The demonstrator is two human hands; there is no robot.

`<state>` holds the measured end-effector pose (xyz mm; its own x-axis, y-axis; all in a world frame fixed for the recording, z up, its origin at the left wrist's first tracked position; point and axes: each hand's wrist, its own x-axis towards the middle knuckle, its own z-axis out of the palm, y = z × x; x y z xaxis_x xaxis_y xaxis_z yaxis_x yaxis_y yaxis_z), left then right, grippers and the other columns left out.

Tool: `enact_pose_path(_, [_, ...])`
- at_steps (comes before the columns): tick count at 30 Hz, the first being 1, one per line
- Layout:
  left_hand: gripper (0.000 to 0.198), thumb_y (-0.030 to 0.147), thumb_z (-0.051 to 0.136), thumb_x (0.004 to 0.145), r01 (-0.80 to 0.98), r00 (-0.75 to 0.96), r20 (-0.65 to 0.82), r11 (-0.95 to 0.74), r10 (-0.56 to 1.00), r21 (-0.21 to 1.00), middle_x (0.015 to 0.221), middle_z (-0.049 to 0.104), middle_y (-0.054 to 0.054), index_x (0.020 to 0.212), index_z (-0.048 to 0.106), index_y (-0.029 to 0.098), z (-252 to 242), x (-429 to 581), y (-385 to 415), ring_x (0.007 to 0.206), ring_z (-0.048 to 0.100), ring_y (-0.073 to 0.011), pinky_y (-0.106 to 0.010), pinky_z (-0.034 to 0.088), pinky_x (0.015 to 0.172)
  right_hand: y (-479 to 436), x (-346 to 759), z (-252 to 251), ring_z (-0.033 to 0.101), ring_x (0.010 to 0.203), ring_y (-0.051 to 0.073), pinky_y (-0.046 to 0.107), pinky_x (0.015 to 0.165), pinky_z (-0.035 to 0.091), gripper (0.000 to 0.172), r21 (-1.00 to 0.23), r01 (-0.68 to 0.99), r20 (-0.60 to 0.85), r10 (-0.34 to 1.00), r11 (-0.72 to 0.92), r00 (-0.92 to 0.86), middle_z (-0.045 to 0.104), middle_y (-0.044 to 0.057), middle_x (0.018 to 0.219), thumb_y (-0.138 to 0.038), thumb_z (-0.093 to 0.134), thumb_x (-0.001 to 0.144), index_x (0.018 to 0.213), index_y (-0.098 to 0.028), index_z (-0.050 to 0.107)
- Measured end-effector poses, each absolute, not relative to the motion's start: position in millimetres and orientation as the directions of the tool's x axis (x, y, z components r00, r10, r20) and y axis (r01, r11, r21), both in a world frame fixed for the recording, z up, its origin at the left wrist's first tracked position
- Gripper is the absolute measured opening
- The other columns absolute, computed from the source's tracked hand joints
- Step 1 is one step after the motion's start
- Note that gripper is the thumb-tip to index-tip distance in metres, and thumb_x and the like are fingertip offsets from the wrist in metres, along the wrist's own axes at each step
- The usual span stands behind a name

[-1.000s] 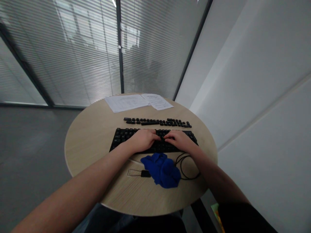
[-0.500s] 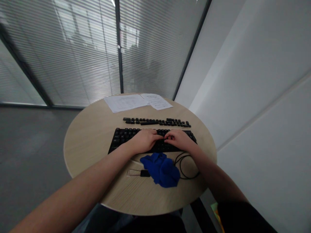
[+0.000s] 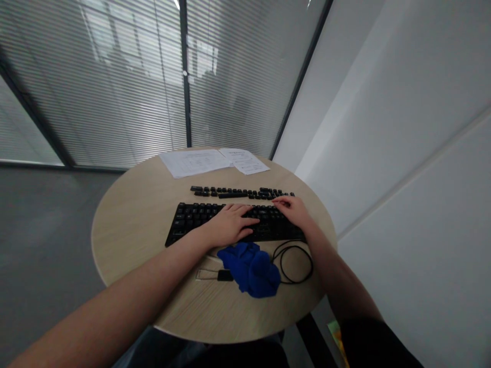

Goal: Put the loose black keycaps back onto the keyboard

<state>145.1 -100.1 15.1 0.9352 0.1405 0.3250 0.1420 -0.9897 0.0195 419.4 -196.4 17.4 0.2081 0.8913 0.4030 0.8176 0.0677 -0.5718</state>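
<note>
Keyboard (image 3: pixel 190 217) on tabletop (image 3: pixel 130 220), under spread left hand (image 3: pixel 229 224); right hand (image 3: pixel 293 208) near loose keys (image 3: pixel 233 194), curled, cannot tell if gripping anything.

Dim overall, cool grey cast. Main light: pale glow through blinds (image 3: pixel 130 97) beyond left hand (image 3: pixel 228 226) and right hand (image 3: pixel 293 209); brightest patches washed out. Tabletop (image 3: pixel 130 220) left of left hand softly lit, shadows faint, soft-edged. Keyboard (image 3: pixel 186 217) under left hand nearly black, key legends lost. Papers (image 3: pixel 194 162) beyond left hand: print too soft to read. Sleeve (image 3: pixel 374 342) behind right hand sunk to near-black. Wide-lens stretch: left forearm (image 3: pixel 115 301) swells towards near corner.
</note>
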Motion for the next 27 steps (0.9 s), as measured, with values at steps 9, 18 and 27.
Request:
enact_pose_path(9, [0.036, 0.043, 0.057, 0.099, 0.181, 0.93, 0.319, -0.983, 0.182, 0.032, 0.143, 0.06, -0.011, 0.132, 0.068, 0.036, 15, 149, -100, 0.13, 0.056, -0.0316, -0.048, 0.041, 0.107, -164, 436, 30, 0.07, 0.082, 0.02, 0.03, 0.079, 0.053, 0.024, -0.332, 0.937, 0.41, 0.877, -0.111, 0.25, 0.078, 0.006, 0.091, -0.03, 0.061, 0.092, 0.104, -0.021, 0.08])
enact_pose_path(18, [0.036, 0.048, 0.061, 0.096, 0.189, 0.925, 0.328, -0.981, 0.19, 0.036, 0.137, 0.063, -0.01, 0.129, 0.07, 0.036, 18, 149, -103, 0.126, 0.058, -0.0318, -0.046, 0.043, 0.103, -76, 478, 48, 0.071, 0.09, 0.019, 0.027, 0.086, 0.053, 0.015, -0.186, 0.978, 0.165, 0.978, -0.095, 0.126, 0.08, 0.007, 0.099, -0.021, 0.072, 0.087, 0.098, -0.019, 0.082])
enact_pose_path(27, [0.032, 0.048, 0.064, 0.094, 0.204, 0.912, 0.347, -0.976, 0.219, 0.079, 0.133, 0.065, -0.01, 0.121, 0.074, 0.036, 14, 149, -103, 0.126, 0.057, -0.032, -0.047, 0.041, 0.105, -45, 489, 39, 0.074, 0.083, 0.018, 0.024, 0.079, 0.056, 0.011, -0.282, 0.958, -0.001, 0.999, -0.042, 0.044, 0.081, 0.004, 0.09, -0.015, 0.079, 0.08, 0.091, -0.018, 0.082])
